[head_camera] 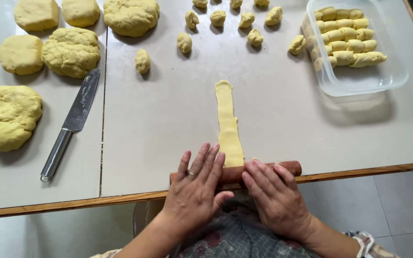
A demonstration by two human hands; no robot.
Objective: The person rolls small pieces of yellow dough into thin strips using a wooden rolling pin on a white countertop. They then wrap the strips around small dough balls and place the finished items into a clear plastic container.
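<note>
Fingers [206,160] of the left hand [194,193] lie flat and spread, palm down, on the reddish-brown wooden rolling pin [290,167]; those of the right hand [276,196] lie flat beside them in the same way. Neither hand is curled around the pin; both press on it from above with straight fingers. The pin lies crosswise at the near edge of the pale grey table [168,124], just inside its wooden trim.

The long, thin strip of yellow dough [227,122] runs straight away from the pin. Its near end is touching the pin, between the two sets of fingertips, and its rounded far end reaches toward the middle of the table. It looks evenly flattened along its visible length.

Judging from what lies around, the work is only partly done. To the left rests a steel kitchen knife [72,124] with a round metal handle, near several large lumps of yellow dough [70,51] that are uncut. Farther off, small dough pieces [218,18] sit in loose rows, not yet rolled. At the far right, a clear plastic rectangular container [388,71] holds a neat cluster of finished twisted dough rolls [345,38], filling about half of it.
</note>
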